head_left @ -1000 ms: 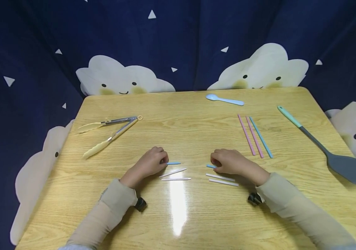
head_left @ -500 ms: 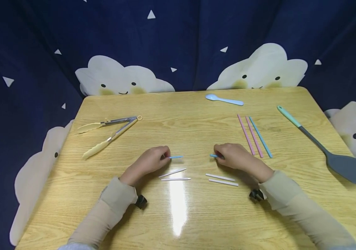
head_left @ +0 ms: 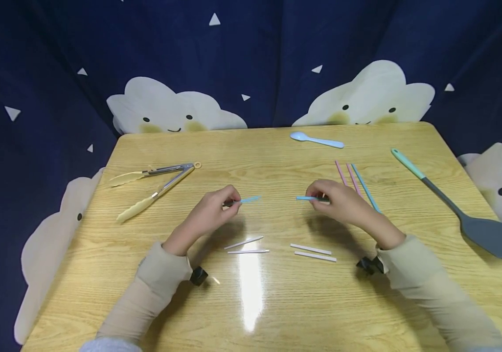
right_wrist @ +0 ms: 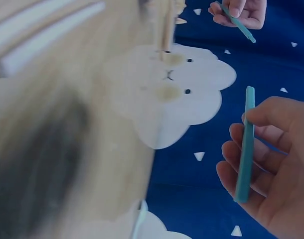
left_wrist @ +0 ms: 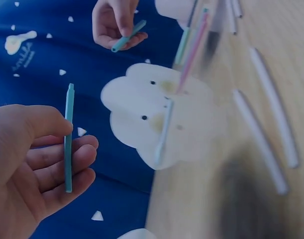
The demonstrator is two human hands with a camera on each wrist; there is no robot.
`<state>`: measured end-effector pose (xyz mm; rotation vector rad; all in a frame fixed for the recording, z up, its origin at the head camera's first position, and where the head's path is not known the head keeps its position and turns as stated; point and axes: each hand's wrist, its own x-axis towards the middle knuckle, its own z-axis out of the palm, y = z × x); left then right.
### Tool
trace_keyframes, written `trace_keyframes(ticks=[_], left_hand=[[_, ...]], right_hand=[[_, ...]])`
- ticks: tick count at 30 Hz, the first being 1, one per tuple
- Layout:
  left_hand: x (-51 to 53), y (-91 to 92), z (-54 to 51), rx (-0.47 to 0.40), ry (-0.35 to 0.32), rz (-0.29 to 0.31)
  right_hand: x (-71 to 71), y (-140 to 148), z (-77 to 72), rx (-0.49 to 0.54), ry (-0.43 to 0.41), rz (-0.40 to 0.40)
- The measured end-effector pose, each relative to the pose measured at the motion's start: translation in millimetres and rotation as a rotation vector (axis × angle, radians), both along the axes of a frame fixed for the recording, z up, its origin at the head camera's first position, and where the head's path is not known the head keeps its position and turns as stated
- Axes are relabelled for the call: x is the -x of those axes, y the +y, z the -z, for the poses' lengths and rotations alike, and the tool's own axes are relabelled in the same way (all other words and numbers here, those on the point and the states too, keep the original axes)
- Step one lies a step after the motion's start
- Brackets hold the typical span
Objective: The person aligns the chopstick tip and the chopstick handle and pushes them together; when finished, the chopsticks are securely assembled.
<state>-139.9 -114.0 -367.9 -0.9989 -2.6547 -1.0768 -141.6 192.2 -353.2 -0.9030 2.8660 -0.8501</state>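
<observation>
My left hand (head_left: 210, 211) pinches a short blue stick (left_wrist: 68, 144) between thumb and fingers, above the table. Its upper end, in the left wrist view, narrows to a small peg. In my right hand (head_left: 338, 201) is another short blue stick (right_wrist: 245, 149), pinched the same way; its open end looks hollow in the left wrist view. The two blue sticks point toward each other, with a gap between them. Nearer the front, two thin white sticks (head_left: 248, 252) lie below my left hand and two more white sticks (head_left: 315, 256) below my right.
Yellow-tipped tongs (head_left: 163, 190) lie spread at the left. A light blue spoon (head_left: 321, 142) lies at the back edge. Two pink sticks (head_left: 354, 179) and a long blue stick (head_left: 365, 187) lie partly behind my right hand. A grey spatula (head_left: 493, 234) lies at the far right.
Both hands have lifted off the tabletop and moved away from the front edge, each carrying its blue stick. The white sticks have stayed in place.
</observation>
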Motion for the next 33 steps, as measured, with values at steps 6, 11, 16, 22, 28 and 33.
trace_keyframes(ticks=[6, 11, 16, 22, 28, 33], left_hand=[[0.8, 1.7, -16.0, -0.079, 0.088, 0.015], [0.4, 3.3, -26.1, -0.093, 0.144, 0.034], [-0.7, 5.7, -32.6, -0.074, 0.166, 0.038], [-2.2, 9.4, -39.0, -0.074, 0.195, 0.043], [-3.9, 13.2, -45.0, -0.103, 0.194, 0.062], [-4.4, 16.8, -47.6, -0.129, 0.198, 0.065]], right_hand=[[0.6, 4.2, -13.1, 0.086, 0.073, -0.025], [-0.1, 7.1, -22.4, 0.160, 0.119, -0.050], [-0.4, 5.9, -29.5, 0.196, 0.156, -0.065], [-2.1, 2.8, -34.6, 0.203, 0.204, -0.056], [-5.8, -1.8, -41.0, 0.213, 0.239, -0.027], [-8.5, -5.8, -44.2, 0.231, 0.245, -0.015]])
